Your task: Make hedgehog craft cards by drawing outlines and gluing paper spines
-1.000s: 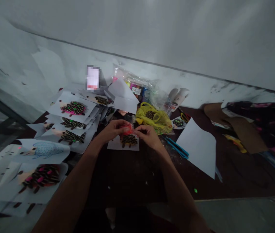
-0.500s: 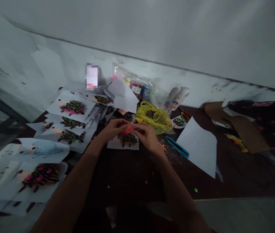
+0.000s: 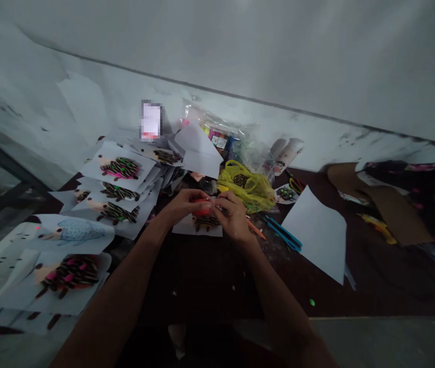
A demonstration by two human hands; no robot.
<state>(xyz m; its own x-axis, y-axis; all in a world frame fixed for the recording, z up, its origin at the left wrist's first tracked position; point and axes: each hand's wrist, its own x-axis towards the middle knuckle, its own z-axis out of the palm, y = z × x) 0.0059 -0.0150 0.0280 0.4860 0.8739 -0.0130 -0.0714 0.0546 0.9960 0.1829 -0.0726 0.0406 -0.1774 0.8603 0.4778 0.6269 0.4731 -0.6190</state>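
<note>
Dark table (image 3: 202, 276) — red piece (image 3: 202, 207) held between left hand (image 3: 181, 204) and right hand (image 3: 232, 214).

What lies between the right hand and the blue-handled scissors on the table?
In the head view, a thin orange pencil lies on the dark table between the right hand and the blue-handled scissors.

No legible text anywhere; pixelated patch (image 3: 151, 121) unreadable.
</note>
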